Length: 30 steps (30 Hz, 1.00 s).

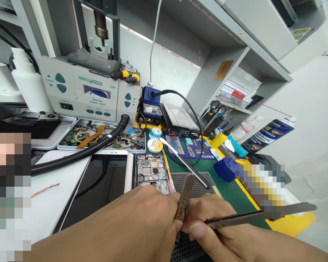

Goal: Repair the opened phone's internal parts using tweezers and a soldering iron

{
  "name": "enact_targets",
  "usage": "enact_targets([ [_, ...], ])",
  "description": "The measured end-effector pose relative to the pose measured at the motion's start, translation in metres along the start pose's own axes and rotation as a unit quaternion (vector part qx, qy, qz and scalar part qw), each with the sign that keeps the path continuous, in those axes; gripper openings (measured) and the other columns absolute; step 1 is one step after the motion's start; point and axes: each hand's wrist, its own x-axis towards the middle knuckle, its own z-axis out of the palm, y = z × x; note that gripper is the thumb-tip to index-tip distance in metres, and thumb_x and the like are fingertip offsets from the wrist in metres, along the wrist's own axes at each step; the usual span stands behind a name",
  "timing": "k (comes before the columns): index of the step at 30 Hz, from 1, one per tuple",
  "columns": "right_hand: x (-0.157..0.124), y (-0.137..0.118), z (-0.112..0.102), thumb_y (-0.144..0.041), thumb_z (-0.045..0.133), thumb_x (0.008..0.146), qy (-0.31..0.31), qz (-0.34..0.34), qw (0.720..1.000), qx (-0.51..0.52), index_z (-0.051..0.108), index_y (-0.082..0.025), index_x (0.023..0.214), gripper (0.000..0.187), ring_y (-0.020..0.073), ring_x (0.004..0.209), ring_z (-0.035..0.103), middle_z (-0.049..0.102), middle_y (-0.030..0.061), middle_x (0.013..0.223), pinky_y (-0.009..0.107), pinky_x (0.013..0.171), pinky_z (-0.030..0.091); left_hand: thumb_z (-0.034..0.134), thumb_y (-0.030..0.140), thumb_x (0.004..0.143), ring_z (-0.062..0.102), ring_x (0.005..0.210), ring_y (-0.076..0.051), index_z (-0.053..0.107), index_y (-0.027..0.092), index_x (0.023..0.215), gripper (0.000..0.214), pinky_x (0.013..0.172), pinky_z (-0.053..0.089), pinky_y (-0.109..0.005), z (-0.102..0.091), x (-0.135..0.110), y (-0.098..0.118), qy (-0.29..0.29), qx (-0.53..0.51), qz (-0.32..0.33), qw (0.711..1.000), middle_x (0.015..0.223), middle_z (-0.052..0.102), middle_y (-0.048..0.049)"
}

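Observation:
My left hand (153, 205) is closed around metal tweezers (183, 200) with a row of holes, their rounded end pointing up. In my right hand (215, 214) is a second pair of metal tweezers (240, 218), pinched between thumb and fingers, with the back end reaching out to the right. The two hands meet over a black perforated mat (196, 178). Both tweezers' tips, and whatever lies under them, are hidden by my fingers. Just beyond my left hand lies an opened phone (151, 169) with its circuit board exposed.
Beside the phone are a black-and-white soldering iron (184, 162), round tins (155, 145) and a dark-screened tablet (106, 174). Behind stand a tray of parts (117, 140), a hot-air station (98, 94) and its black hose (84, 154). A blue cap (225, 169) and spray can (268, 136) sit right.

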Motion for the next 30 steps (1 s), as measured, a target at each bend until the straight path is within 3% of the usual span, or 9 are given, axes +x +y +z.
enact_targets([
  [7, 0.000, -0.002, -0.001, -0.027, 0.049, 0.113, -0.006, 0.011, 1.000, -0.007, 0.053, -0.023, 0.092, 0.022, 0.0147, 0.061, 0.062, 0.066, 0.0011, 0.073, 0.028, 0.060, 0.047, 0.051, 0.032, 0.104, 0.077, 0.095, -0.025, 0.076, 0.030, 0.102, 0.026, 0.084, 0.056, -0.033, -0.001, 0.001, 0.001, -0.003, 0.000, 0.005, 1.000, 0.105, 0.081, -0.0030],
  [12, 0.000, -0.002, 0.000, -0.027, 0.049, 0.113, 0.000, 0.002, 1.000, 0.001, 0.051, -0.024, 0.095, 0.018, 0.0143, 0.062, 0.063, 0.065, -0.0007, 0.074, 0.028, 0.059, 0.045, 0.050, 0.028, 0.102, 0.078, 0.082, -0.025, 0.075, 0.026, 0.101, 0.026, 0.071, 0.053, -0.031, -0.006, 0.001, 0.008, -0.015, 0.011, 0.028, 0.999, 0.090, 0.081, -0.0044],
  [20, 0.003, -0.002, -0.001, -0.027, 0.048, 0.113, -0.004, -0.001, 1.000, 0.009, 0.048, -0.025, 0.096, 0.018, 0.0139, 0.063, 0.061, 0.063, -0.0016, 0.076, 0.027, 0.059, 0.043, 0.046, 0.020, 0.100, 0.078, 0.078, -0.025, 0.074, 0.026, 0.099, 0.028, 0.067, 0.048, -0.032, -0.012, 0.012, 0.014, -0.008, 0.056, 0.050, 0.997, 0.091, 0.082, -0.0019],
  [26, 0.002, -0.003, -0.001, -0.026, 0.049, 0.112, 0.003, -0.007, 1.000, 0.012, 0.050, -0.024, 0.093, 0.019, 0.0135, 0.060, 0.057, 0.060, -0.0017, 0.073, 0.027, 0.057, 0.043, 0.050, 0.021, 0.096, 0.076, 0.071, -0.024, 0.075, 0.025, 0.102, 0.026, 0.062, 0.048, -0.030, -0.014, 0.014, 0.015, -0.058, 0.060, 0.039, 0.996, 0.086, 0.081, -0.0032],
  [30, 0.001, -0.002, 0.000, -0.026, 0.051, 0.111, 0.006, -0.008, 1.000, -0.003, 0.051, -0.024, 0.094, 0.017, 0.0139, 0.061, 0.058, 0.062, -0.0009, 0.074, 0.027, 0.058, 0.044, 0.048, 0.020, 0.099, 0.078, 0.077, -0.024, 0.074, 0.025, 0.102, 0.027, 0.066, 0.051, -0.030, -0.011, 0.007, 0.013, 0.005, 0.066, 0.040, 0.997, 0.088, 0.082, -0.0038],
])
